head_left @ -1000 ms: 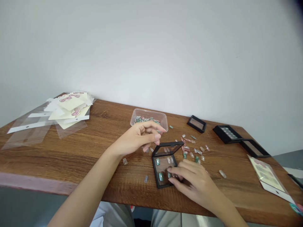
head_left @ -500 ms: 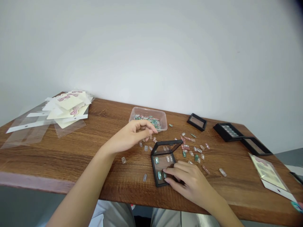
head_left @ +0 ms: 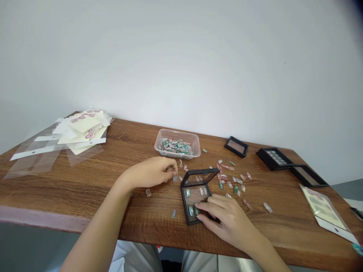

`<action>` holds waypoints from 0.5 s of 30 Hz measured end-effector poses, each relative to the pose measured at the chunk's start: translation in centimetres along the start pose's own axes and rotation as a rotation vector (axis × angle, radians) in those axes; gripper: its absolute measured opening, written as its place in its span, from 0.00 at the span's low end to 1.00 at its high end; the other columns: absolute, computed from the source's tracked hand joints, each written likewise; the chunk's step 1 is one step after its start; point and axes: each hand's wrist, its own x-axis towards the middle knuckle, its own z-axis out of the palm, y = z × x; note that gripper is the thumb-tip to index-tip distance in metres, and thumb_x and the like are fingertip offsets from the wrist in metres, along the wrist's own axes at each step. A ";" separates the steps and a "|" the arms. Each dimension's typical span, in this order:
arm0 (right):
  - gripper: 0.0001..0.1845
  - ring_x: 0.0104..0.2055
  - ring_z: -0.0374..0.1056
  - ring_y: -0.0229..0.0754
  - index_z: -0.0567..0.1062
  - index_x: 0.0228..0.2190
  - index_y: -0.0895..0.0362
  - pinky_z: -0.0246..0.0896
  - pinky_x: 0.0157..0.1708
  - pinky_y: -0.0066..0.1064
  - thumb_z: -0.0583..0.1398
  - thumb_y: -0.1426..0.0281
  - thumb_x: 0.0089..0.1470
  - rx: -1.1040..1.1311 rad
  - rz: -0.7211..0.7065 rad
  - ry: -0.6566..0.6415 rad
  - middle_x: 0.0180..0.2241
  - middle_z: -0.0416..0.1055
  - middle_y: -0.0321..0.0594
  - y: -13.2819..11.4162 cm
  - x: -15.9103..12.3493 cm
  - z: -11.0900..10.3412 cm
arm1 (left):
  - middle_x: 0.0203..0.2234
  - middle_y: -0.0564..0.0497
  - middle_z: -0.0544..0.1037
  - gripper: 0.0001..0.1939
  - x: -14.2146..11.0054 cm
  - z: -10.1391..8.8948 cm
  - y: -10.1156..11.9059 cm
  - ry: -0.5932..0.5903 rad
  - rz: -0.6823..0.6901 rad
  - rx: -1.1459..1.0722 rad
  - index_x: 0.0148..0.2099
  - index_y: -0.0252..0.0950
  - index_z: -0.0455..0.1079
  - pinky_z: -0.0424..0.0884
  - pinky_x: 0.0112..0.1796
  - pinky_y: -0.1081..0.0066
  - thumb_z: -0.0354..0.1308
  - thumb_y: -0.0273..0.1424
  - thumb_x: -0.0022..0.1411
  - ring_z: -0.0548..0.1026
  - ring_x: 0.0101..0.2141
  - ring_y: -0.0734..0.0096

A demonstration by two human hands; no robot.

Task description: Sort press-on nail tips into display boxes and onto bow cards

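Note:
An open black display case (head_left: 185, 204) with a clear window lid (head_left: 200, 176) lies near the table's front edge. On its brown pad are several press-on nails, teal ones on the left and pale ones at the top. My right hand (head_left: 222, 215) reaches over the case's right side, thumb and index finger closed on a teal press-on nail (head_left: 196, 210) at the pad. My left hand (head_left: 155, 172) is low over the wood left of the case, fingers curled together beside a clear press-on nail (head_left: 175, 178); whatever is between its fingertips is hidden.
Behind stands a clear plastic tub (head_left: 195, 151) of teal and pink nails. Loose nails (head_left: 224, 176) are scattered right of the case. More black cases (head_left: 236, 146) lie at the back right. Cards in clear sleeves (head_left: 83, 130) pile up at left; another sleeved card (head_left: 326, 211) is far right.
My left hand has come down from in front of the tub to the tabletop, curling its fingers and uncovering the tub. My right hand keeps its place at the case.

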 end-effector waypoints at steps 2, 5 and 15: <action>0.08 0.31 0.70 0.41 0.78 0.44 0.55 0.60 0.31 0.31 0.60 0.68 0.66 -0.002 0.004 -0.001 0.31 0.76 0.39 0.0 0.0 -0.1 | 0.32 0.54 0.80 0.09 0.1 0.2 -0.1 -0.015 -0.013 0.041 0.40 0.41 0.73 0.68 0.36 0.69 0.52 0.34 0.67 0.75 0.33 0.65; 0.09 0.31 0.70 0.41 0.78 0.44 0.56 0.60 0.31 0.31 0.59 0.68 0.66 -0.002 -0.003 0.009 0.31 0.76 0.39 -0.2 0.1 -0.3 | 0.33 0.53 0.81 0.08 0.2 0.3 -0.2 -0.036 -0.027 0.086 0.41 0.41 0.74 0.68 0.37 0.69 0.54 0.33 0.64 0.76 0.35 0.64; 0.07 0.26 0.66 0.39 0.77 0.42 0.56 0.58 0.26 0.31 0.59 0.75 0.64 -0.043 -0.021 0.179 0.26 0.73 0.37 -0.4 -0.2 -2.1 | 0.36 0.52 0.83 0.11 0.1 0.4 -0.7 -0.034 -0.039 0.160 0.45 0.45 0.78 0.68 0.39 0.67 0.59 0.33 0.61 0.78 0.38 0.60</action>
